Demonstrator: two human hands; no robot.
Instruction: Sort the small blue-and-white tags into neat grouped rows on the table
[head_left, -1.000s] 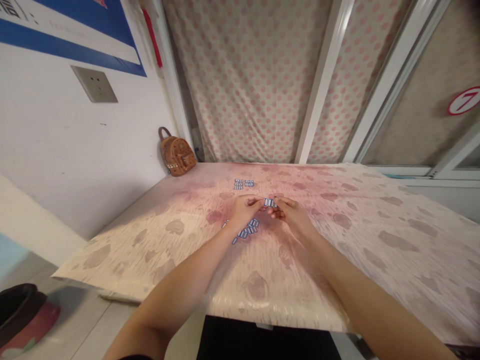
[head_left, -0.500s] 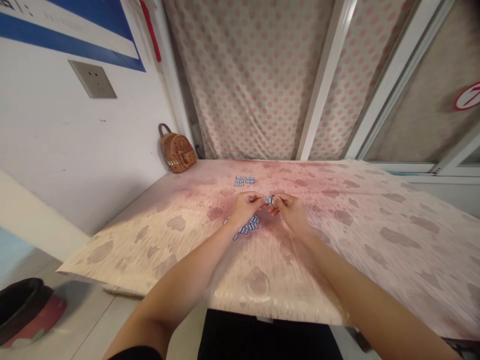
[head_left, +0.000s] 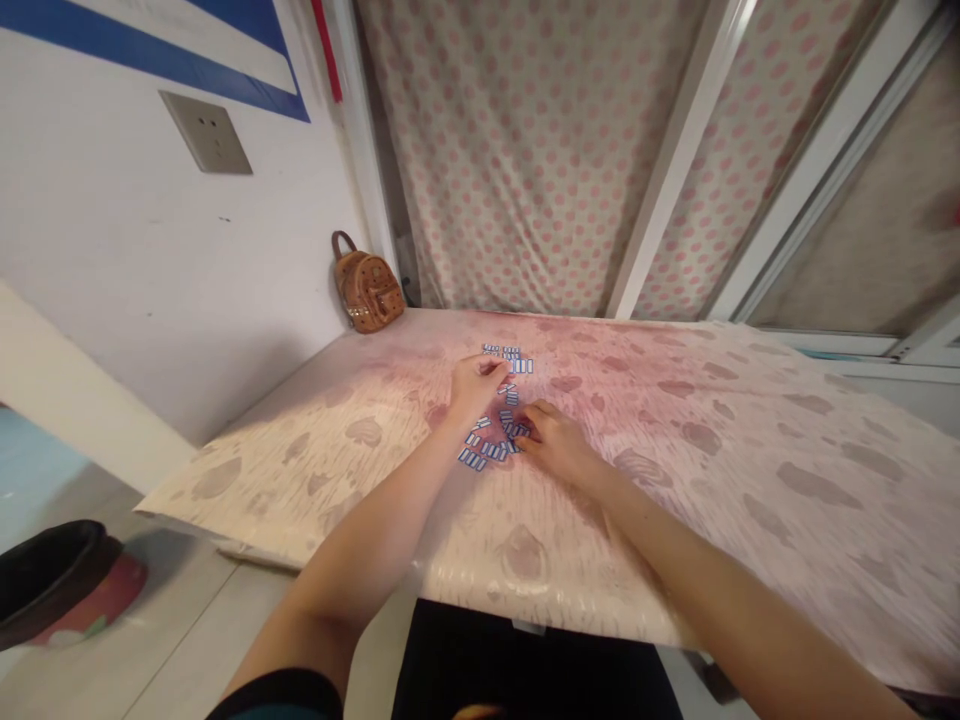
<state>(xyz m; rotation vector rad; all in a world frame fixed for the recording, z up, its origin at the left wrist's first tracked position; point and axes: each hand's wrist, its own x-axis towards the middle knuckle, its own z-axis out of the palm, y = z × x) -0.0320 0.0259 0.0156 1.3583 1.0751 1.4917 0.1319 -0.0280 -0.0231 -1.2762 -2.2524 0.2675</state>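
Observation:
My left hand [head_left: 474,388] is closed in a pinch on a small blue-and-white rectangular piece [head_left: 523,366], just in front of the laid-out pieces [head_left: 502,351] of the same kind. These sit in short rows farther back on the table. Nearer to me lies a loose pile of such pieces [head_left: 493,451], blurred and partly doubled in the picture. My right hand [head_left: 556,440] is at the right side of this pile, its fingertips touching or just over the pieces. Its thumb and forefinger are apart. What the pieces are is too small to tell.
A patterned pink and cream cloth covers the table [head_left: 675,470]. A small brown backpack [head_left: 369,290] stands at its far left corner by the wall. Behind hangs a dotted curtain [head_left: 517,170]. On the floor at left is a dark-rimmed bin [head_left: 82,590].
My hands were together over the table with a piece between them. The left has carried a piece away to the laid-out rows; the right has dropped to the pile. The view has shifted slightly.

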